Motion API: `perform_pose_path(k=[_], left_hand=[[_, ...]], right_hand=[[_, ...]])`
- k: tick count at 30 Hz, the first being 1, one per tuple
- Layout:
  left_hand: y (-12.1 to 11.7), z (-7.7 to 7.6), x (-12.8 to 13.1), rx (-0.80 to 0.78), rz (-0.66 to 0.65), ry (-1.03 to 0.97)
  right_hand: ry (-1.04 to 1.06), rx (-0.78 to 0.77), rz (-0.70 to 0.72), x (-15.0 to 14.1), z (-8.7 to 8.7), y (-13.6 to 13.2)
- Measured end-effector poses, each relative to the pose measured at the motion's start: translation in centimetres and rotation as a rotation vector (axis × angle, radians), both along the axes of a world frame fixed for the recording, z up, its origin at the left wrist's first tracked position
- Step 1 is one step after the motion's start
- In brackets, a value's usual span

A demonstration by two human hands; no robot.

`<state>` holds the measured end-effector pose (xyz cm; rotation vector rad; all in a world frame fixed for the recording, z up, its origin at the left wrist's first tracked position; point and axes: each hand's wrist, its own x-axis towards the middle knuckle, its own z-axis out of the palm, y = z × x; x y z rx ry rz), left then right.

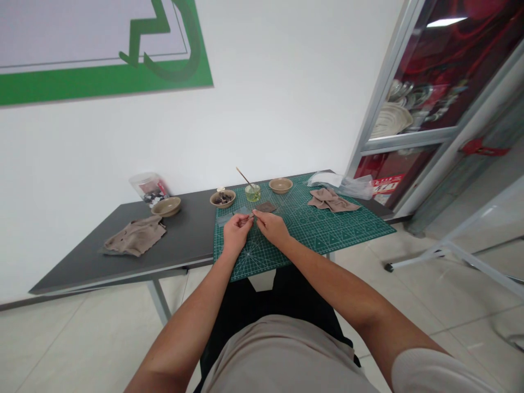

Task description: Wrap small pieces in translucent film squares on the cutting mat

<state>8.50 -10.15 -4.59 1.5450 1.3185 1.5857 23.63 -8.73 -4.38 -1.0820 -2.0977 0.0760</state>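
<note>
My left hand (237, 232) and my right hand (271, 225) meet above the green cutting mat (295, 232), fingers pinched together. Whatever they pinch between the fingertips is too small to make out. Just beyond the right hand lies a flat brown piece (267, 207). A clear, greyish flat sheet (226, 218) is partly hidden behind the left hand. Farther back stands a glass (252, 193) of yellow-green liquid with a thin wooden stick (244, 177) leaning in it. Left of the glass, a small tan bowl (223, 202) holds dark pieces.
Another tan bowl (280, 186) sits at the mat's back edge. Right of it are a crumpled brown cloth (332, 201) and clear plastic bags (352, 184). On the dark table's left side (184, 234) rest a brown cloth (137, 236), a bowl (166, 207) and a clear tub (149, 188).
</note>
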Motion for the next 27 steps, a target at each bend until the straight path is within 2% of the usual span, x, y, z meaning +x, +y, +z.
perform_pose_path(k=[9, 12, 16, 20, 23, 27], left_hand=[[-0.6, 0.9, 0.1, -0.066, -0.002, 0.171], [-0.5, 0.9, 0.1, -0.078, -0.029, 0.122], [-0.3, 0.5, 0.1, -0.085, -0.073, 0.025], [-0.1, 0.2, 0.1, -0.043, -0.065, -0.036], [-0.3, 0.3, 0.1, -0.043, -0.058, 0.003], [-0.5, 0.7, 0.1, -0.068, -0.053, 0.127]], right_hand=[[-0.089, 0.145, 0.124, -0.4, -0.7, 0.1], [-0.098, 0.129, 0.096, -0.4, -0.8, 0.1], [-0.117, 0.028, -0.002, -0.3, -0.2, -0.2], [-0.113, -0.037, -0.059, -0.2, 0.4, -0.6], [-0.112, -0.024, -0.048, -0.2, 0.4, -0.7], [-0.129, 0.075, 0.049, -0.3, 0.1, -0.6]])
